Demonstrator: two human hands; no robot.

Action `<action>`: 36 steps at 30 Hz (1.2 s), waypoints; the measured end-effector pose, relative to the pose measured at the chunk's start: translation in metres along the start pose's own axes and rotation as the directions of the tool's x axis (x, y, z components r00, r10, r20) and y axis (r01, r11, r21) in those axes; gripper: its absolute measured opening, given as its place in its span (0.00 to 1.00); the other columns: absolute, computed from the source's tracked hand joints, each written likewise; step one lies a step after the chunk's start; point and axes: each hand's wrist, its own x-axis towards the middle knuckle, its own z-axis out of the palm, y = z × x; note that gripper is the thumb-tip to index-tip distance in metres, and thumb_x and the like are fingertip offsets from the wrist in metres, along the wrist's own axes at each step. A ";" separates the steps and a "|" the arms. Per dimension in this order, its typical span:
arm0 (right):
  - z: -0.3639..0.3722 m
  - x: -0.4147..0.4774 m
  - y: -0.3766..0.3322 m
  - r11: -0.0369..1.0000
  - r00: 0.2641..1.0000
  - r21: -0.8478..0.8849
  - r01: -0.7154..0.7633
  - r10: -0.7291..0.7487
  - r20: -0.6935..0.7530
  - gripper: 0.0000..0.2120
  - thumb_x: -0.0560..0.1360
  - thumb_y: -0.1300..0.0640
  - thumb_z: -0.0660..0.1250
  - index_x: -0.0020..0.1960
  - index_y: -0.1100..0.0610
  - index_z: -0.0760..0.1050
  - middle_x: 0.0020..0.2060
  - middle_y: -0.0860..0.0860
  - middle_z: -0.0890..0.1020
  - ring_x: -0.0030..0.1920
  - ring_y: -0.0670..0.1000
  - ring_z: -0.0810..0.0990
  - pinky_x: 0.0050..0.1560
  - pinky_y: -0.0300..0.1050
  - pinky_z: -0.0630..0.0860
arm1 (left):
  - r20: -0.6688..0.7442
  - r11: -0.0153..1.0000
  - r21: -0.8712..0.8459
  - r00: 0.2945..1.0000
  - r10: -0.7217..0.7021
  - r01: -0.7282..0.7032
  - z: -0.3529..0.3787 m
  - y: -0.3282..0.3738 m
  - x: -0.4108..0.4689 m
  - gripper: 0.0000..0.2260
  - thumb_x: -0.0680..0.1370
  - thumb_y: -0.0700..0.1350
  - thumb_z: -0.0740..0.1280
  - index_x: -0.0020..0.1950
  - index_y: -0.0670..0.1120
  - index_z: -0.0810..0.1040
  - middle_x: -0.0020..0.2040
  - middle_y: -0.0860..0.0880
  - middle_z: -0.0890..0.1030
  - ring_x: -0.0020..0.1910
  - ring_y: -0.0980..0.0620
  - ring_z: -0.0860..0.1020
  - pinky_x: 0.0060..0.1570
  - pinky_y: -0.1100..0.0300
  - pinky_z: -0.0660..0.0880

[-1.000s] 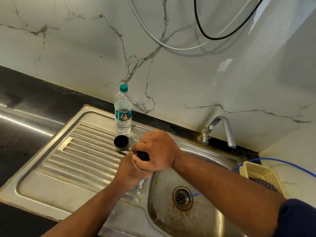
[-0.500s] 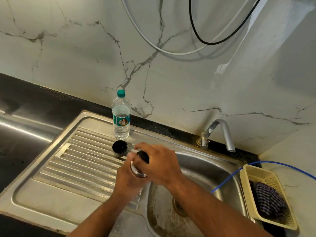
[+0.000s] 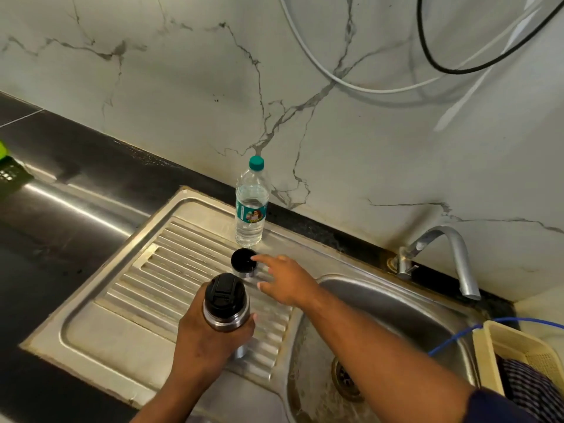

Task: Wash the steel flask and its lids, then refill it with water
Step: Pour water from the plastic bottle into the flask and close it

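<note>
Steel flask (image 3: 225, 303), cylindrical with a black stopper fitted, stands upright over ribbed steel drainboard (image 3: 146, 285). Left hand (image 3: 207, 340) is wrapped round its body. Just behind, round black cup lid (image 3: 243, 264) sits before clear plastic water bottle (image 3: 251, 209). Right hand (image 3: 287, 282) is spread and empty, index tip at lid's rim. Curved tap (image 3: 442, 254) stands farther right.

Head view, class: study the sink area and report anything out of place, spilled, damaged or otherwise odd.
Nothing looks spilled or broken. Two oddities: a thin blue tube trails from the right into the sink basin, and a white cable and black cable hang in loose loops on the wall above.
</note>
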 end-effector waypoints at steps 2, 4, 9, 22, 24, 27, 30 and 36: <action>0.012 0.019 -0.002 0.998 0.999 -0.068 -0.009 0.012 0.042 0.30 0.78 0.51 0.68 0.78 0.39 0.64 0.66 0.54 0.73 0.63 0.56 0.77 0.62 0.52 0.77 | -0.023 1.000 -0.001 1.000 -0.002 0.002 -0.002 0.000 0.001 0.29 0.62 0.40 0.85 0.54 0.63 0.78 0.47 0.65 0.83 0.46 0.63 0.82 0.45 0.62 0.74; 0.022 0.032 -0.003 0.990 0.998 -0.139 -0.020 0.028 0.056 0.28 0.78 0.52 0.68 0.77 0.40 0.66 0.66 0.53 0.73 0.62 0.57 0.78 0.60 0.52 0.78 | -0.026 1.000 0.000 1.000 -0.008 0.008 -0.003 0.001 0.002 0.29 0.62 0.40 0.85 0.55 0.59 0.78 0.46 0.65 0.83 0.46 0.63 0.82 0.45 0.62 0.74; 0.036 0.046 -0.001 0.990 0.998 -0.135 -0.044 0.038 -0.052 0.13 0.79 0.52 0.69 0.64 0.50 0.79 0.61 0.53 0.77 0.57 0.56 0.79 0.54 0.50 0.79 | -0.018 0.999 0.041 1.000 -0.001 0.002 -0.004 0.004 0.005 0.28 0.62 0.40 0.85 0.52 0.60 0.76 0.46 0.70 0.81 0.46 0.67 0.80 0.41 0.71 0.74; -0.036 -0.082 0.013 0.825 0.956 0.565 -0.006 0.170 -0.238 0.29 0.70 0.43 0.80 0.62 0.42 0.66 0.56 0.44 0.78 0.53 0.43 0.79 0.44 0.32 0.76 | 0.068 0.997 0.070 0.997 0.035 -0.040 0.023 0.025 0.005 0.28 0.63 0.42 0.85 0.52 0.63 0.75 0.46 0.70 0.80 0.46 0.67 0.80 0.43 0.66 0.73; -0.054 -0.106 0.010 0.786 0.951 0.617 0.041 0.159 -0.265 0.32 0.69 0.45 0.81 0.65 0.41 0.65 0.58 0.44 0.78 0.54 0.45 0.81 0.46 0.35 0.81 | 0.088 0.994 0.092 0.995 0.051 -0.059 0.028 0.026 0.003 0.28 0.63 0.42 0.85 0.52 0.62 0.76 0.47 0.69 0.81 0.46 0.66 0.80 0.43 0.65 0.73; -0.083 -0.137 0.001 0.774 0.954 0.614 0.153 0.047 -0.297 0.30 0.69 0.49 0.82 0.65 0.41 0.71 0.59 0.43 0.79 0.58 0.46 0.81 0.53 0.42 0.83 | 0.126 0.988 0.128 0.990 0.070 -0.086 0.035 0.029 -0.002 0.26 0.62 0.42 0.85 0.52 0.59 0.77 0.45 0.67 0.81 0.45 0.64 0.81 0.40 0.66 0.73; -0.108 -0.158 -0.012 0.826 0.951 0.499 0.263 -0.136 -0.277 0.30 0.69 0.53 0.82 0.67 0.41 0.74 0.61 0.44 0.77 0.62 0.46 0.79 0.59 0.48 0.82 | 0.160 0.982 0.162 0.984 0.075 -0.101 0.042 0.035 -0.008 0.26 0.61 0.42 0.84 0.51 0.60 0.76 0.42 0.69 0.81 0.42 0.66 0.80 0.37 0.67 0.72; -0.123 -0.173 -0.041 0.900 0.900 -0.101 0.425 -0.431 -0.055 0.32 0.72 0.54 0.76 0.73 0.43 0.69 0.64 0.46 0.75 0.65 0.47 0.72 0.65 0.52 0.74 | 0.226 0.971 0.178 0.967 0.120 -0.162 0.050 0.041 -0.027 0.28 0.61 0.42 0.83 0.53 0.63 0.76 0.42 0.68 0.82 0.42 0.67 0.81 0.37 0.74 0.73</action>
